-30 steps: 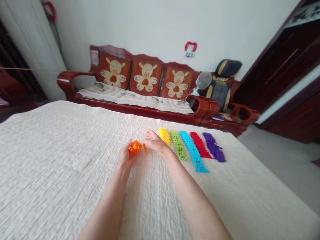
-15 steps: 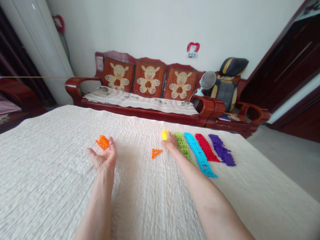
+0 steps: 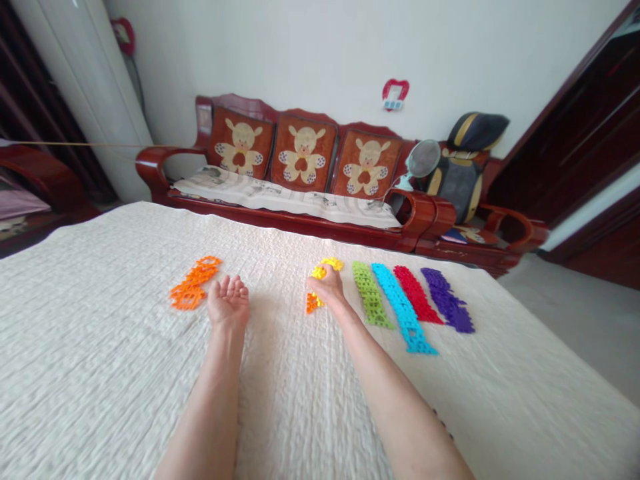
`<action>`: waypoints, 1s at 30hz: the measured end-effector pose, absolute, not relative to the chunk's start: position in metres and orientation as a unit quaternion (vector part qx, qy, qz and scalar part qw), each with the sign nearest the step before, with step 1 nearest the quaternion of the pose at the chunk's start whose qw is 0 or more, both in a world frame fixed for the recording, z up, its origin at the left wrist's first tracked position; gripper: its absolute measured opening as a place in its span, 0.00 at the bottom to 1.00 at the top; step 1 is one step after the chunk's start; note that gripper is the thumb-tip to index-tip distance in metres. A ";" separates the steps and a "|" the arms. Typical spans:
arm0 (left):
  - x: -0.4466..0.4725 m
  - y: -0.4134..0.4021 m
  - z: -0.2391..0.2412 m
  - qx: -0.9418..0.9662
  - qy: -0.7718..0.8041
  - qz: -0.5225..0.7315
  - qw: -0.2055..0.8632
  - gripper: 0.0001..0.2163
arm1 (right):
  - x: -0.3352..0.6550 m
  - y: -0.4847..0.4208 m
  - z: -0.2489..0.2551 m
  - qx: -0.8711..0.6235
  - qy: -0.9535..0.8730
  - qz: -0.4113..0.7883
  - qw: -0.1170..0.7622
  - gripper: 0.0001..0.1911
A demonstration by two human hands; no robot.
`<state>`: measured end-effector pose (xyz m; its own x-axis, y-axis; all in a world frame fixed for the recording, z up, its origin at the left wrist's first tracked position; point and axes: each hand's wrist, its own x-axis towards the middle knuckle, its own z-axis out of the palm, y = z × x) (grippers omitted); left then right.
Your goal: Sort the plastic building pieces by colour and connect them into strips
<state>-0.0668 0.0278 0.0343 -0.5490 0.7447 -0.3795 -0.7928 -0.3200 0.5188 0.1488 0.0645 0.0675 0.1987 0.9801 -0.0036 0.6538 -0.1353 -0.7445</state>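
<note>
My left hand (image 3: pixel 229 300) is palm up with its fingers loosely spread and nothing in it. Just left of it, a row of orange plastic building pieces (image 3: pixel 197 280) lies on the white quilted cover. My right hand (image 3: pixel 327 287) is closed around yellow plastic building pieces (image 3: pixel 318 273), partly hidden by the fingers. More yellow pieces (image 3: pixel 334 263) lie just beyond that hand. Below its fingertips shows an orange triangular piece (image 3: pixel 312 304), with some yellow close beside it.
Right of my right hand, interlocking pieces lie in rows: green (image 3: pixel 370 297), light blue (image 3: pixel 400 307), red (image 3: pixel 416 293) and purple (image 3: pixel 447 300). A wooden sofa (image 3: pixel 280 217) stands behind the covered surface (image 3: pixel 280 400). A small fan (image 3: pixel 423 159) is near its right arm.
The orange pieces that were in my left hand now lie on the cover, and that hand has moved right. My right hand has shifted slightly left with yellow pieces, over the orange triangle.
</note>
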 end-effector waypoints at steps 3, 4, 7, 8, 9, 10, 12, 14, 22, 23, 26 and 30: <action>-0.072 0.031 0.030 -0.001 0.381 0.829 0.408 0.12 | 0.128 0.055 0.068 -0.647 -0.624 0.312 0.306 0.31; -0.075 0.032 0.029 0.007 0.388 0.834 0.392 0.13 | 0.125 0.051 0.068 -0.626 -0.643 0.320 0.304 0.32; -0.077 0.033 0.027 0.015 0.398 0.834 0.381 0.12 | 0.148 0.040 0.073 -0.590 -0.671 0.301 0.332 0.30; -0.076 0.034 0.027 0.015 0.401 0.832 0.383 0.12 | 0.166 0.035 0.076 -0.589 -0.670 0.280 0.353 0.26; -0.074 0.034 0.028 0.016 0.404 0.829 0.386 0.11 | 0.189 0.029 0.078 -0.590 -0.667 0.256 0.376 0.21; -0.070 0.034 0.029 0.019 0.408 0.825 0.390 0.11 | 0.216 0.022 0.079 -0.597 -0.661 0.231 0.391 0.17; -0.062 0.034 0.032 0.042 0.420 0.817 0.393 0.10 | 0.275 0.001 0.075 -0.621 -0.631 0.186 0.426 0.18; -0.052 0.034 0.034 0.090 0.438 0.808 0.384 0.11 | 0.333 -0.023 0.062 -0.653 -0.578 0.169 0.460 0.22; -0.025 0.034 0.023 0.255 0.511 0.753 0.327 0.17 | 0.445 -0.083 0.002 -0.776 -0.398 0.021 0.489 0.27; -0.024 0.034 0.020 0.270 0.521 0.745 0.319 0.17 | 0.447 -0.083 0.001 -0.780 -0.400 0.030 0.481 0.27; -0.023 0.031 0.015 0.302 0.562 0.714 0.288 0.17 | 0.446 -0.080 0.002 -0.771 -0.433 0.038 0.466 0.26; -0.015 0.028 0.015 0.400 0.616 0.645 0.210 0.16 | 0.443 -0.076 0.002 -0.759 -0.442 0.028 0.476 0.24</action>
<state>-0.0155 0.0280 0.0149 -0.5912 0.7643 0.2574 0.2217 -0.1528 0.9631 0.4428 -0.0758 0.0019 0.6075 0.6984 0.3783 0.6446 -0.1552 -0.7486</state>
